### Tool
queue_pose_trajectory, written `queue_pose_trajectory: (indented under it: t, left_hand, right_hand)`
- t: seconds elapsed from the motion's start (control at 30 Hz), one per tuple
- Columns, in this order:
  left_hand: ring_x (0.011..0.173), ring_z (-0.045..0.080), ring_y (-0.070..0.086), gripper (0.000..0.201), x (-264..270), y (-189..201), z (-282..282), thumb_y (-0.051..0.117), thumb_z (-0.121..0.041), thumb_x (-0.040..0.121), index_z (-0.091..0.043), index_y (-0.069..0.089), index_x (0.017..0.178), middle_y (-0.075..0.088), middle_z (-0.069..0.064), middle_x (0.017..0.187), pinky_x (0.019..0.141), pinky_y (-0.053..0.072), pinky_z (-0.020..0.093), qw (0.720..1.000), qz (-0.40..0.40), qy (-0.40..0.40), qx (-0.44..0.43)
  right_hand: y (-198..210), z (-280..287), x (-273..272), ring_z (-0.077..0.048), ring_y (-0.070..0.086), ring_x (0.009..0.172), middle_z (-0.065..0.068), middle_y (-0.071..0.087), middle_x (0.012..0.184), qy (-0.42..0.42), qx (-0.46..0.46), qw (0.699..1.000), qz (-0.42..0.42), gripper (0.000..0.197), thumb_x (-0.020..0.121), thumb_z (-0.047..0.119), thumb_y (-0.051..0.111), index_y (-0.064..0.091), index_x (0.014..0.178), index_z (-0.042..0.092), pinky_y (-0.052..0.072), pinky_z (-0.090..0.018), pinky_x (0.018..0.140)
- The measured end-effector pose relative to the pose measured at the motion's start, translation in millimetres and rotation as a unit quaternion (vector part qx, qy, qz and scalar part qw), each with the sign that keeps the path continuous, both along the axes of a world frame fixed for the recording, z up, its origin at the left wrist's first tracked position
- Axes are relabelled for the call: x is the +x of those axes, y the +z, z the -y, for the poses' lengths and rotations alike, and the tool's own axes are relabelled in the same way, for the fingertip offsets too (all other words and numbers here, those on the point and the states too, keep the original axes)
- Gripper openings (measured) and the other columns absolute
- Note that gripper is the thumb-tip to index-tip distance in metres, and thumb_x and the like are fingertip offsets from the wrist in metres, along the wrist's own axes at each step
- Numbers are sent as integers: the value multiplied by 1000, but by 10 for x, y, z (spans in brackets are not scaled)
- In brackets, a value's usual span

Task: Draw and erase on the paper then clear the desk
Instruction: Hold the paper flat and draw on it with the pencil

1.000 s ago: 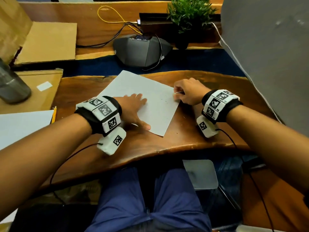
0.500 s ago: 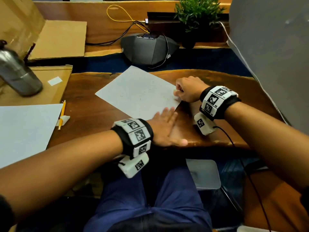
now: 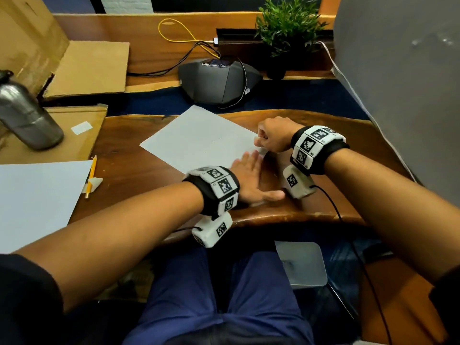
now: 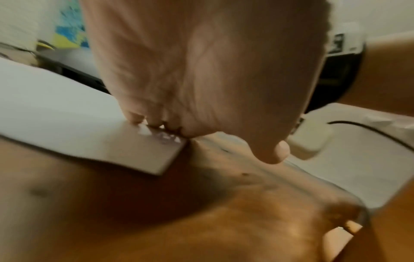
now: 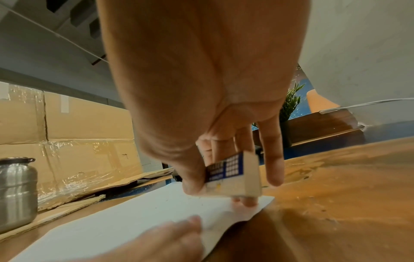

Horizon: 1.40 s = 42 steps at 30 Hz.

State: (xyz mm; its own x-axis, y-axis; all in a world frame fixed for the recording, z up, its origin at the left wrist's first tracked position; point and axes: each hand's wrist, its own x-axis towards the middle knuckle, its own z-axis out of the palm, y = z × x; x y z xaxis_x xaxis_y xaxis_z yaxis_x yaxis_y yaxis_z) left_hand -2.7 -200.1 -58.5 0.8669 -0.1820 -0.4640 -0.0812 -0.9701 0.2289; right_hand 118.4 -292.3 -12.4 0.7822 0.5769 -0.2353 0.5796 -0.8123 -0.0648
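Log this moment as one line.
phase: erasing | right hand: pinches white eraser on white paper sheet | left hand: flat, pressing sheet's near corner

We see the paper (image 3: 199, 143) lying on the desk (image 3: 129, 168), its near corner under the left fingers (image 3: 249, 160). Just beyond those fingers the right hand (image 3: 273, 136) pinches the eraser (image 5: 235, 175) on the sheet's right corner. Well left of the fingers lie a pencil (image 3: 90, 176) and a second sheet (image 3: 37, 200), with a bottle (image 3: 27, 115) behind them. Beyond the fingers, past the paper, sit a speakerphone (image 3: 219, 83) and a plant (image 3: 286, 28).
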Motion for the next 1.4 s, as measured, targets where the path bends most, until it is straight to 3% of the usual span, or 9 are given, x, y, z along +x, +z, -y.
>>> queue_pose_trajectory:
  t: [0.17,0.3,0.4,0.63,0.73,0.83,1.03,1.17,1.4]
  left_hand:
    - [151,23,-5,92,12,106,-30,41,-63,95,-13,-5,157,-11,10,164,122,-1,47,991,21,-99,-87]
    - [145,29,26,64,206,212,-461,49,-43,100,-16,28,154,20,11,162,117,18,37,993,91,-40,-65]
    - [146,27,25,63,361,254,-662,59,-43,95,-19,39,150,23,5,162,116,18,33,993,112,6,-37]
    - [151,17,-11,117,514,128,-804,71,-67,73,-36,-6,156,-16,-9,163,120,3,47,999,7,-7,35]
    - [150,20,-17,133,587,80,-871,68,-82,58,-39,-16,152,-23,-9,161,118,-1,54,998,-5,-27,60]
    - [149,23,-19,146,661,25,-921,57,-93,38,-41,-22,150,-27,-9,160,117,-3,57,997,-11,-36,73]
    - [148,24,-23,145,713,-28,-943,65,-90,46,-41,-27,147,-33,-9,158,118,-5,60,996,-8,-41,78]
    - [148,24,-25,146,717,-44,-941,67,-88,46,-41,-27,148,-33,-9,158,117,-6,60,997,-10,-41,72]
    - [148,22,-25,146,723,-54,-945,65,-91,42,-45,-28,145,-32,-11,158,117,-5,60,997,-9,-33,71]
  right_hand:
    - [2,8,0,-26,61,95,-4,68,102,0,-4,1000,-8,28,96,42,56,66,102,17,47,-35,78]
    - [-29,22,5,-26,60,94,-6,67,104,-2,4,1000,-6,26,96,40,57,65,103,16,45,-34,77]
    - [-55,25,-12,-25,59,91,-6,66,102,-4,10,1000,-2,24,97,38,56,64,103,16,43,-34,73]
    - [-5,173,111,-21,63,83,-3,67,88,-38,130,991,-6,13,94,27,64,66,92,15,45,-30,64]
    - [69,276,184,-18,65,76,-2,68,80,-56,168,984,5,12,89,25,70,71,86,13,57,-33,67]
    - [54,269,176,-13,64,68,-1,70,79,-41,162,986,-15,11,86,25,76,74,85,14,58,-31,67]
    - [-131,-4,-81,-7,61,69,6,70,79,55,157,986,-21,10,82,29,79,75,84,20,39,-16,54]
    - [-192,-94,-142,-7,62,67,8,70,75,109,134,984,-49,11,79,30,79,76,80,20,45,-18,56]
    - [-126,85,356,-14,66,76,2,72,78,11,129,992,-6,14,79,28,81,78,80,14,56,-27,67]
